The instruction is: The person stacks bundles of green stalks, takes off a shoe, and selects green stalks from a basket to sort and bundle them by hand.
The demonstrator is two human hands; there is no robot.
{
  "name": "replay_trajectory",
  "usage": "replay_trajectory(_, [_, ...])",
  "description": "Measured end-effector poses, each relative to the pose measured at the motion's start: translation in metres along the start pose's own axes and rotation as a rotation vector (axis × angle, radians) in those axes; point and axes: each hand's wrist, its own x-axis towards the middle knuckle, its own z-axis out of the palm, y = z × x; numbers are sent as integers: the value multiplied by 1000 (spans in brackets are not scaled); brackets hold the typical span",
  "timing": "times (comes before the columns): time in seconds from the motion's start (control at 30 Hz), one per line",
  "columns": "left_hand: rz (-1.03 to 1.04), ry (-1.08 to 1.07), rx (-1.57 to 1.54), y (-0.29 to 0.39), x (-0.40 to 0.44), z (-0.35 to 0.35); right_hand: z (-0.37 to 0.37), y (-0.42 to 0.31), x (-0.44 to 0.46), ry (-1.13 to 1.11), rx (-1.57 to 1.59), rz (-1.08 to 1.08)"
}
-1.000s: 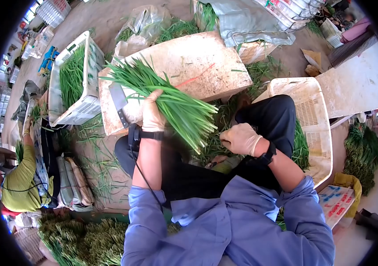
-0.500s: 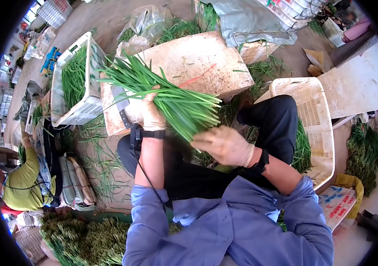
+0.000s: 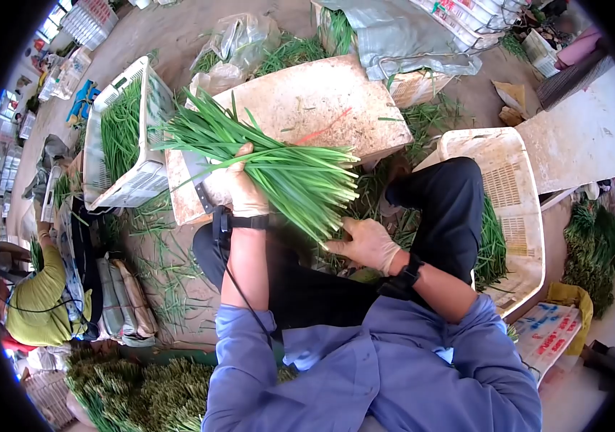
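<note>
My gloved left hand (image 3: 244, 189) is closed around a thick bunch of garlic chives (image 3: 286, 169). The bunch lies slantwise above a stained white board (image 3: 322, 93), leaf tips to the upper left and pale stem ends to the right. My gloved right hand (image 3: 366, 245) is at the lower corner of the stem ends, thumb and fingers pinching at a few of them. Beside my left wrist, a knife (image 3: 203, 194) rests on the board, its blade partly covered by the leaves.
A white crate (image 3: 131, 183) of chives stands left of the board, and another crate (image 3: 531, 216) is by my right knee. Bundled chives (image 3: 156, 389) lie at the lower left. Loose leaves litter the floor. A person in a yellow-green top (image 3: 41, 299) sits at far left.
My right hand was blurred over the stem ends; it has shifted slightly right and down, with its fingertips now at the bunch's lower corner. The bunch has tilted a little flatter in my left hand.
</note>
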Motion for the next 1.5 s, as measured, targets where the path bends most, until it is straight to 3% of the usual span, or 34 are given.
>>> replay_trajectory(0.03, [-22, -72, -6, 4, -8, 10, 4, -3, -1, 57, 219, -54])
replay_trajectory(0.13, [-84, 15, -95, 4, 13, -22, -1, -2, -7, -289, 751, 198])
replay_trajectory(0.17, [-114, 15, -91, 3, 16, -27, -5, 6, -8, -328, 811, 195])
replay_trajectory(0.27, [-46, -25, -36, 7, 11, -20, -7, 50, 1, -54, 196, 29])
replay_trajectory(0.3, [-70, -28, -1, 10, 8, -18, -13, 50, -7, 49, -242, -49])
replay_trajectory(0.33, [-42, -18, 9, 10, 5, -13, -6, 60, -2, 177, -434, -86])
replay_trajectory(0.4, [19, 6, 38, 4, 8, -15, -6, 54, 4, 86, 324, -32])
replay_trajectory(0.43, [-137, -89, -76, 4, 9, -19, -9, 35, 7, 47, 635, -19])
replay_trajectory(0.53, [-30, -18, 23, 11, -1, -2, -26, 35, 10, -450, -269, -339])
replay_trajectory(0.57, [9, -7, 38, 8, 5, -9, -34, 35, 7, -540, -362, -205])
replay_trajectory(0.6, [-12, -16, 20, 10, 0, -3, -37, 41, 13, -458, -585, -45])
replay_trajectory(0.67, [33, 80, 129, 16, -15, 19, -56, 52, 23, 58, -591, 49])
replay_trajectory(0.73, [-21, 44, 117, 8, -10, 8, -78, 39, 29, 374, -86, 46])
replay_trajectory(0.8, [-67, 6, 235, 1, -15, 11, -85, 30, 39, 284, 387, 30])
replay_trajectory(0.87, [-179, -21, 193, -15, -13, 11, -71, 22, 54, 280, 400, -165])
replay_trajectory(0.93, [-165, -97, 261, -29, -14, 9, -61, 4, 67, 172, 125, -158])
replay_trajectory(0.97, [-174, -98, 289, -38, -12, 5, -55, -4, 76, 141, 133, -185])
replay_trajectory(1.07, [-106, -69, 385, -58, -23, 26, -39, -17, 86, 12, 472, -253])
replay_trajectory(1.13, [-107, -66, 374, -70, -32, 36, -20, -1, 98, 33, 519, -189])
replay_trajectory(1.2, [-289, -43, 337, -74, -38, 42, -8, 25, 105, -90, 747, -136])
replay_trajectory(1.37, [-178, -256, 368, -80, -47, 81, 3, 65, 83, -191, 1558, 145])
replay_trajectory(1.43, [-115, -379, 485, -89, -39, 79, 13, 86, 78, -225, 1778, 142])
replay_trajectory(1.47, [-35, -441, 546, -96, -39, 71, 19, 98, 79, -242, 1888, 135])
replay_trajectory(1.5, [174, -502, 803, -86, -44, 81, 24, 104, 79, -242, 1943, 87])
